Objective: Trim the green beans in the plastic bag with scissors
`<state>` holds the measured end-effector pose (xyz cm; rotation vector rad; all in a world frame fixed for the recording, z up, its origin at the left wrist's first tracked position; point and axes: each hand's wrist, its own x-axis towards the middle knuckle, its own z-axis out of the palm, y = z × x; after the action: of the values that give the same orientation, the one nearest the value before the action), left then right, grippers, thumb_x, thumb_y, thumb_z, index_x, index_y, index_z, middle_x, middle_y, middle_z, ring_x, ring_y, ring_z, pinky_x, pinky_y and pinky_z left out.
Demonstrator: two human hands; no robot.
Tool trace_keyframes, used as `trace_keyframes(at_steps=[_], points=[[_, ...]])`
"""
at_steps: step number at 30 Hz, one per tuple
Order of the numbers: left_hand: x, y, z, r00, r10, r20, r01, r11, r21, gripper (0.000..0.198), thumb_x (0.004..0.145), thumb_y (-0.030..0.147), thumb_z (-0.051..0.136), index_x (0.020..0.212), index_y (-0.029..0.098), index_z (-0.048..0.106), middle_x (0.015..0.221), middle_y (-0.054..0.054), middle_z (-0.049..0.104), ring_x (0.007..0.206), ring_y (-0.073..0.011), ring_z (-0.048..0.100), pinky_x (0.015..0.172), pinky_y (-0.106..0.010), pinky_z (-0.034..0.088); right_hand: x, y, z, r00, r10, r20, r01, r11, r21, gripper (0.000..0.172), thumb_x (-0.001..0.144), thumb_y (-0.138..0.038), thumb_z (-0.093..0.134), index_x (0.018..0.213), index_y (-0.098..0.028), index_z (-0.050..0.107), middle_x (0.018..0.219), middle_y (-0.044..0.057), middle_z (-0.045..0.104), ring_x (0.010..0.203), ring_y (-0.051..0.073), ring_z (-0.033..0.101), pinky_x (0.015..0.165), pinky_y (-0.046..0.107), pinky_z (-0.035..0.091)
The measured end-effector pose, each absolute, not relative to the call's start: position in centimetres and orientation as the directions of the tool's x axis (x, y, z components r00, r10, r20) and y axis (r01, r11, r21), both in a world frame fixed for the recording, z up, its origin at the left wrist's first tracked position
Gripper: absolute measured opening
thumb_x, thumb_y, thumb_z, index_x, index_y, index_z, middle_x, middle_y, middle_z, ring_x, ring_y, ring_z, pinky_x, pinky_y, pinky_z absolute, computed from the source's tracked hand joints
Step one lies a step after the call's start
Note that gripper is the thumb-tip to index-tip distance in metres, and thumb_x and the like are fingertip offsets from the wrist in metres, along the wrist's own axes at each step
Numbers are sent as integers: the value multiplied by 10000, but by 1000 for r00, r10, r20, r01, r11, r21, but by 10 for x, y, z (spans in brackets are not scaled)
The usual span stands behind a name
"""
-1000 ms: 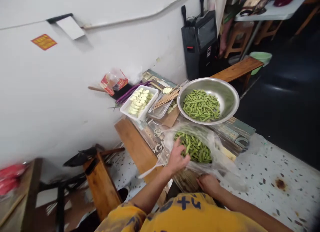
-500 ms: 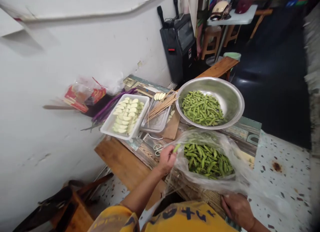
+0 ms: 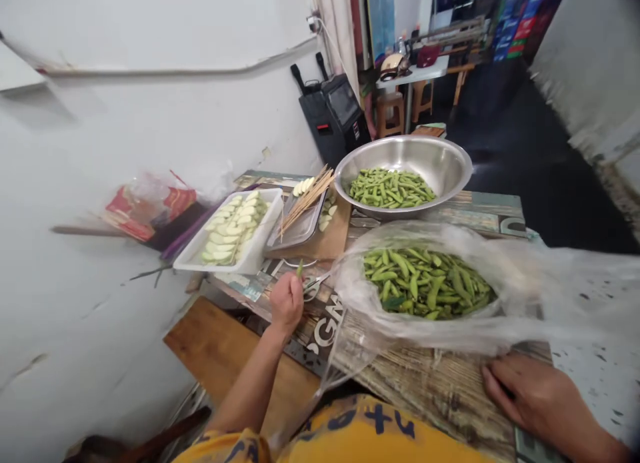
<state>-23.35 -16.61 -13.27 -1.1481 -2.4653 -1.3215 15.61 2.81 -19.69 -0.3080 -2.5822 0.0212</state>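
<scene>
My left hand is closed on an edamame pod, whose green tip sticks up above the fingers. Just behind it lies a pair of scissors, partly hidden by the hand. To the right, a clear plastic bag lies spread on the table, full of edamame pods. My right hand rests on the table below the bag's right part, its fingers curled in; whatever they hold, if anything, is hidden. Behind the bag stands a steel basin with more pods.
A white tub of sliced pale vegetable stands at the left, beside a clear tray with wooden skewers. Purple eggplants lie by the wall. A wooden bench runs along the table's left side. Further back is a black speaker.
My left hand has moved left, away from the bag, with the pod in it. My right hand appears further right, by the table's front. The whole view has shifted.
</scene>
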Motion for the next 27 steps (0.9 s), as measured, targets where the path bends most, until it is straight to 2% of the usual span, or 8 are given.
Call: trace_keyframes(at_steps=[2,4,7,10,17,20,23,27], points=[[-238,-172,-138,-580,643,500,809,384,444,230,888,281,376,885,175,580,859,-77,605,834,-195,531,808,-324,407,158,30,-200,-826,226,516,227,972,-62,278,823,-302,553,559,-225,513,503,3,505,482,148,479,537,295,302],[-239,-174,-143,-465,759,456,885,374,279,232,900,260,361,981,174,560,1019,-108,606,948,-222,518,859,-354,392,161,28,-200,-826,221,519,235,971,-39,294,831,-278,553,548,-218,502,502,-4,504,474,135,479,522,282,300],[-234,-174,-148,-416,842,343,909,396,130,215,903,259,355,949,192,555,1096,-103,590,1005,-253,480,864,-396,374,157,6,-191,-797,220,562,268,963,4,322,839,-238,549,526,-206,481,483,-11,477,456,127,453,508,275,290],[-228,-169,-149,-470,819,329,877,475,72,195,891,281,381,912,195,555,1005,-99,592,982,-276,467,859,-440,344,132,-39,-173,-706,232,669,283,958,-34,340,836,-162,525,505,-196,456,445,-20,419,427,119,390,492,282,246],[-238,-179,-148,-672,655,345,729,504,463,219,900,265,326,867,173,523,847,-103,581,751,-227,549,676,-338,381,31,-125,-96,-777,75,625,-72,976,-207,305,845,-131,476,545,-189,467,493,-9,465,471,120,433,485,264,279],[-236,-194,-142,-745,577,335,637,467,613,278,929,279,240,797,199,471,705,-51,573,671,-197,557,620,-302,388,-5,-128,-73,-784,236,575,-24,913,-407,281,885,-194,464,613,-188,534,543,2,528,505,124,494,499,238,370],[-216,-202,-125,-775,507,378,560,272,783,273,935,307,234,816,214,462,705,-27,580,670,-174,558,628,-282,406,-33,-130,-75,-773,362,520,-8,815,-579,160,883,-233,489,923,-193,638,808,57,677,701,161,624,668,263,503],[-171,-186,-87,-665,600,445,492,-95,865,225,921,352,323,928,220,505,761,-27,586,710,-165,545,685,-291,415,-44,-127,-94,-735,485,474,-33,673,-739,455,854,-306,548,1290,-189,488,1196,130,616,1003,217,626,827,320,534]])
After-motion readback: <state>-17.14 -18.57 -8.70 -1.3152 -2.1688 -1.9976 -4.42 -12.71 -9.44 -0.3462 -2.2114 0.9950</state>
